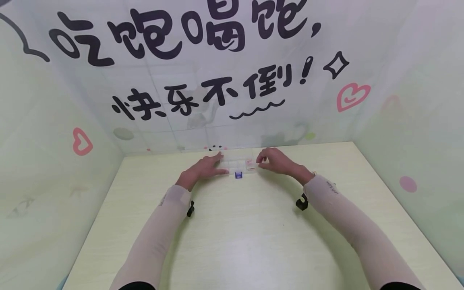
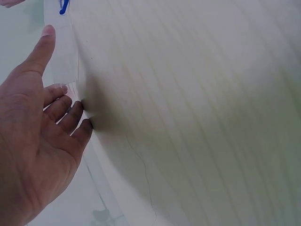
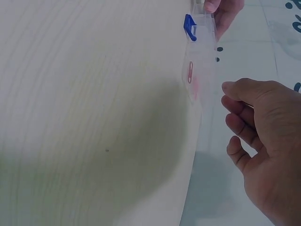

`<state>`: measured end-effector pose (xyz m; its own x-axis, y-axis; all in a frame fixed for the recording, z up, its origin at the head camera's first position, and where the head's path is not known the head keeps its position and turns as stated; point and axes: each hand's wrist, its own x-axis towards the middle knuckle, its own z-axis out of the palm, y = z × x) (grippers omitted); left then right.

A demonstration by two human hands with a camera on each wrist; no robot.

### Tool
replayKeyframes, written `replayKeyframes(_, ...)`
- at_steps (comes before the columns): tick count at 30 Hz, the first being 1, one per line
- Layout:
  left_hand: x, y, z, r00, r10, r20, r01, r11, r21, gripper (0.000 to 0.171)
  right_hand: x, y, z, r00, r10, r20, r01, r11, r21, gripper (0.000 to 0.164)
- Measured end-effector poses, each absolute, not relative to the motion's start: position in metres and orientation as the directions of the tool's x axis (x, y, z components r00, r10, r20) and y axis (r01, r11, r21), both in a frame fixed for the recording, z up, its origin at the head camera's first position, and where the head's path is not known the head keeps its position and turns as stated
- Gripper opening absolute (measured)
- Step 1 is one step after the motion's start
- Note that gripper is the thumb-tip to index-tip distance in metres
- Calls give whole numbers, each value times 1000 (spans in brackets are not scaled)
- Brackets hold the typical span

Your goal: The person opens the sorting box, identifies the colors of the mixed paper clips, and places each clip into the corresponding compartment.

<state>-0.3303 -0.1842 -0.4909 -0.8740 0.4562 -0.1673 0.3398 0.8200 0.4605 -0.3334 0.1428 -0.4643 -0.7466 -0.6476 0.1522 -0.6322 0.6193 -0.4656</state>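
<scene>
A clear plastic box (image 1: 237, 164) with compartments lies at the table's back edge, a blue latch (image 1: 238, 175) on its front side. Red paper clips (image 3: 190, 73) show through its right end. My left hand (image 1: 207, 166) is at the box's left end, its thumb along the front and its fingers reaching toward the back, fairly straight and spread. At the right end is my right hand (image 1: 277, 161), thumb and fingers loosely bent, fingertips close beside the box. In the right wrist view, nothing shows between the thumb and fingers of that right hand (image 3: 268, 127).
The pale wooden table (image 1: 235, 233) reaches back to a printed wall sheet (image 1: 203, 137) with black lettering right behind the box. Side sheets stand at left and right. Black straps (image 1: 302, 202) hang near both wrists.
</scene>
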Motion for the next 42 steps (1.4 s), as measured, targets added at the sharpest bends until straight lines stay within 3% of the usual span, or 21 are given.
replayKeyframes(19,-331,-184,-491,-878,443,-181,329,833,445,94,-329,213,-459,-737,-654,171,-650,616,-445,11)
replayKeyframes(42,-330,-184,-491,-878,445,-174,335,832,442,92,-322,289,-457,-786,-618,19,-571,713,-408,16)
